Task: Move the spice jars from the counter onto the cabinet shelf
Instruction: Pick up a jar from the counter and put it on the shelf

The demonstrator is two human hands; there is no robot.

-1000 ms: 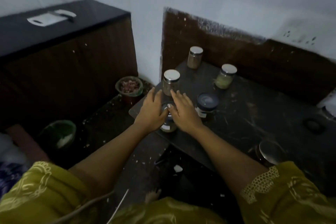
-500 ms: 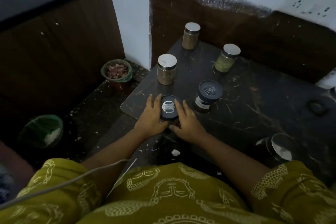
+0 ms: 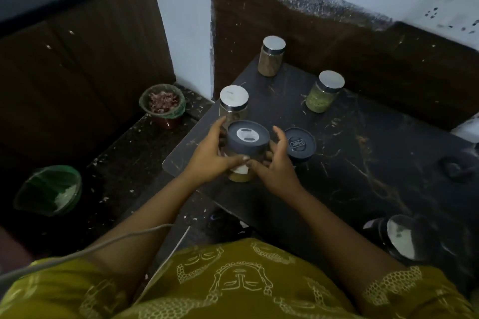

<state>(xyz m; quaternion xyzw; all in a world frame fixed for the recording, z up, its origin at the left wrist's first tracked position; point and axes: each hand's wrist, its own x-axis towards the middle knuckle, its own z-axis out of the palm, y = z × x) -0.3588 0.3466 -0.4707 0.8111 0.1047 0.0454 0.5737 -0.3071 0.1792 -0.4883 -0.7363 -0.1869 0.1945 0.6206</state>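
Both hands on one spice jar. Left hand (image 3: 210, 155) wraps the dark-lidded jar (image 3: 246, 142) from the left, with the thumb across its near face. Right hand (image 3: 277, 163) cups it from the right, fingers curled, and its thumb meets the left thumb on the jar's white label.

The jar is upright over the near-left corner of the counter (image 3: 363, 150). Cannot tell whether its base touches the slab. Contents are yellowish at the bottom.

Writing: the label is mostly covered by the thumbs and no text is legible. The lid has a pale round panel with two dark marks, no readable words.

Second dark-lidded jar (image 3: 299, 145) stands just right of the right hand. There is a raised emblem on its lid, too small to read.

Steel-lidded jars on the counter:
- near-left jar (image 3: 233, 103), just beyond the held one
- far jar (image 3: 270, 55), by the back wall, brownish contents
- green-filled jar (image 3: 325, 90), to the right, well apart from the others

No labels are visible on these.

Near right, a steel container (image 3: 404, 238) with pale contents. At the far right edge, a dark ring-shaped object (image 3: 456, 167), indistinct.

On the lower dark surface to the left, a small pot (image 3: 162, 105) lined in green and holding reddish scraps. Nearer left, a green-lined bin (image 3: 49, 189). A dark wood cabinet (image 3: 77, 46) is far left. A grey cable (image 3: 103, 243) crosses the left forearm.
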